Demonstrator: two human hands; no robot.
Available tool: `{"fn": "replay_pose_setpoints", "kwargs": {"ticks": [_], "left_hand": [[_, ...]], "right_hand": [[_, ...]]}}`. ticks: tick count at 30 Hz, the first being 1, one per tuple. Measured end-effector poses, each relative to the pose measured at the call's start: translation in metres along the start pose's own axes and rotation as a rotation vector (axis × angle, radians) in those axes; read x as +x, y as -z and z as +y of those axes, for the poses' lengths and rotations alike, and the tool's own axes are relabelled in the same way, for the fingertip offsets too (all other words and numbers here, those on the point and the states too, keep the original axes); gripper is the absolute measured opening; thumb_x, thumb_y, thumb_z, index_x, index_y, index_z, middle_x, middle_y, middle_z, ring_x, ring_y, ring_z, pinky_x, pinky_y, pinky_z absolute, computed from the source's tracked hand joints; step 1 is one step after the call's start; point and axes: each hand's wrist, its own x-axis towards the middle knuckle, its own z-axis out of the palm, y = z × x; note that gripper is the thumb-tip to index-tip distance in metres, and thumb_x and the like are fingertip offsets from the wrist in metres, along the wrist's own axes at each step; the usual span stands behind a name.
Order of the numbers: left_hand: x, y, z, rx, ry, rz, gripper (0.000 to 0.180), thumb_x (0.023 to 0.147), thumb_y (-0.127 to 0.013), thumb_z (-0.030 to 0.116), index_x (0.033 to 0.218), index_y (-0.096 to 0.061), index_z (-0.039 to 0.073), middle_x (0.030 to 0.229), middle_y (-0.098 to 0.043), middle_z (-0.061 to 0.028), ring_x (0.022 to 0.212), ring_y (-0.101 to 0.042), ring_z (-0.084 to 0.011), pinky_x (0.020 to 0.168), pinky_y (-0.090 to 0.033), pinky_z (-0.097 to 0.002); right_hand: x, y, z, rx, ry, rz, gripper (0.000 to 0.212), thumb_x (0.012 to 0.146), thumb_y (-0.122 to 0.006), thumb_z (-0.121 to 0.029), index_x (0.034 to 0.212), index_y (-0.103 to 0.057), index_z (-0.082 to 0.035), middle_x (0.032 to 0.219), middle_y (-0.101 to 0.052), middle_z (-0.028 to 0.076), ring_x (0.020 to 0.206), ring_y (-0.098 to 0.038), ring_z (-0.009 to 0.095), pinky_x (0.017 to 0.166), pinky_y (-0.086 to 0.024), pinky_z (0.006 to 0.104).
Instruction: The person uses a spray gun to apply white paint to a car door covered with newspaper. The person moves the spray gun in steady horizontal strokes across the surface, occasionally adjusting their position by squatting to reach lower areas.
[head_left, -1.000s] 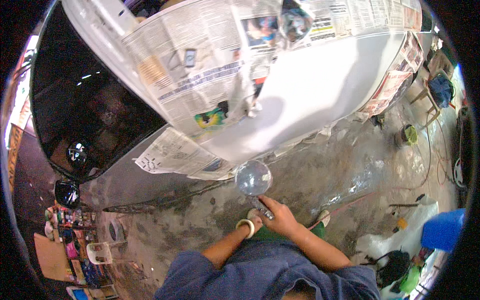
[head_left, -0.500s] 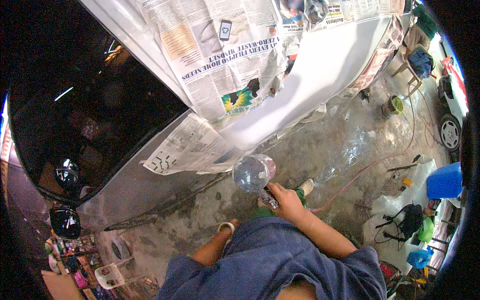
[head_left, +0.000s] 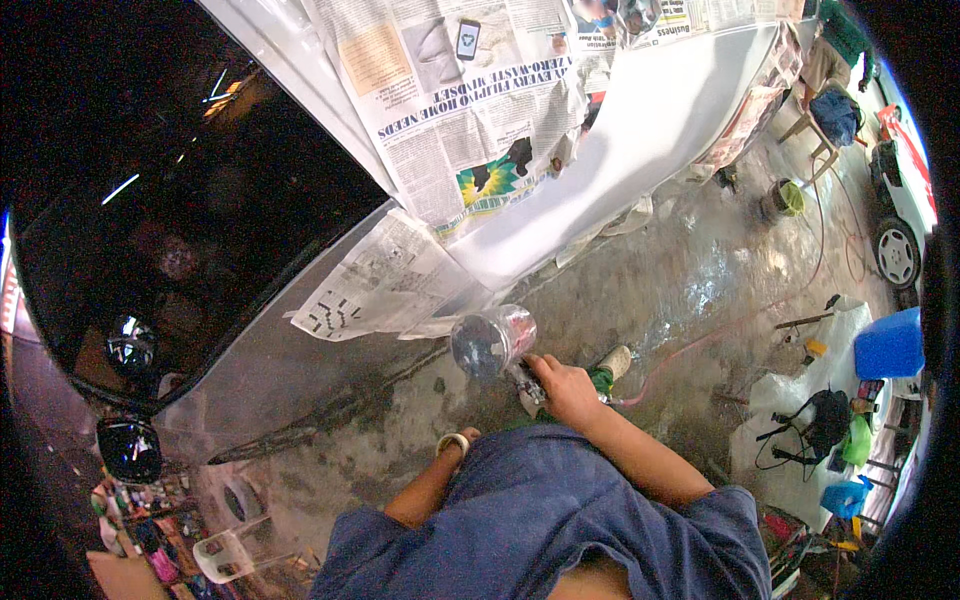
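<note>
My right hand point(head_left: 568, 388) is wrapped around the grip of a paint spray gun point(head_left: 527, 382). On top of the gun sits a clear round cup point(head_left: 480, 345), held out in front of my body. Beyond it a white car panel point(head_left: 660, 110) is bordered by taped newspaper point(head_left: 430, 170). The cup is close to the lower edge of the masking paper; I cannot tell whether they touch. My left hand point(head_left: 470, 435) hangs low by my side, a pale band at its wrist, its fingers mostly hidden.
A dark car window point(head_left: 190, 200) and side mirror point(head_left: 130, 447) are at left. A reddish hose point(head_left: 700, 350) crosses the wet concrete floor. At right are a green-topped bucket point(head_left: 787, 199), a blue container point(head_left: 888, 346), a black bag point(head_left: 825, 430) and another car's wheel point(head_left: 897, 252). A person point(head_left: 835, 50) is at far right.
My right hand has moved slightly left with the spray gun, and the cup has tilted so more of its reddish side shows. The view has shifted a little; my left hand stays low.
</note>
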Motion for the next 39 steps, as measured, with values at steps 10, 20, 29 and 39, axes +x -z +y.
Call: {"fn": "replay_pose_setpoints", "kwargs": {"ticks": [10, 20, 29, 39], "left_hand": [[0.024, 0.029, -0.024, 0.027, 0.091, -0.1, 0.038, 0.086, -0.072, 0.034, 0.112, -0.065, 0.007, 0.112, -0.067, -0.0105, 0.107, -0.061, -0.0259, 0.093, -0.049, -0.0399], [0.028, 0.037, 0.022, 0.049, -0.051, -0.074, 0.048, 0.081, -0.076, 0.035, 0.117, -0.064, 0.004, 0.11, -0.069, -0.0123, 0.101, -0.064, -0.0247, 0.091, -0.051, -0.038], [0.039, 0.06, 0.012, 0.167, 0.106, -0.088, 0.047, 0.083, -0.068, 0.016, 0.127, -0.059, 0.002, 0.119, -0.067, -0.015, 0.11, -0.063, -0.0277, 0.096, -0.048, -0.0368], [0.031, 0.059, 0.008, 0.07, 0.059, -0.019, 0.041, 0.082, -0.067, 0.012, 0.122, -0.062, 0.0, 0.122, -0.066, -0.0178, 0.111, -0.063, -0.0295, 0.096, -0.049, -0.0376]], "right_hand": [[-0.022, 0.006, -0.005, 0.216, -0.075, 0.14, 0.059, 0.079, -0.07, -0.012, 0.133, -0.049, -0.008, 0.118, -0.062, 0.018, 0.098, -0.065, 0.039, 0.079, -0.054, 0.0471], [-0.021, 0.015, 0.013, 0.491, -0.505, 0.357, 0.046, 0.087, -0.072, -0.035, 0.121, -0.055, -0.008, 0.103, -0.069, 0.02, 0.097, -0.065, 0.042, 0.079, -0.053, 0.047], [-0.014, 0.041, 0.038, 0.412, -0.627, 0.592, 0.047, 0.088, -0.072, -0.039, 0.114, -0.054, -0.005, 0.097, -0.068, 0.025, 0.095, -0.065, 0.046, 0.077, -0.051, 0.0487], [-0.005, 0.075, 0.081, 0.46, -0.797, 0.755, 0.039, 0.091, -0.069, -0.036, 0.111, -0.057, -0.005, 0.087, -0.065, 0.017, 0.083, -0.057, 0.028, 0.073, -0.048, 0.0404]]}}
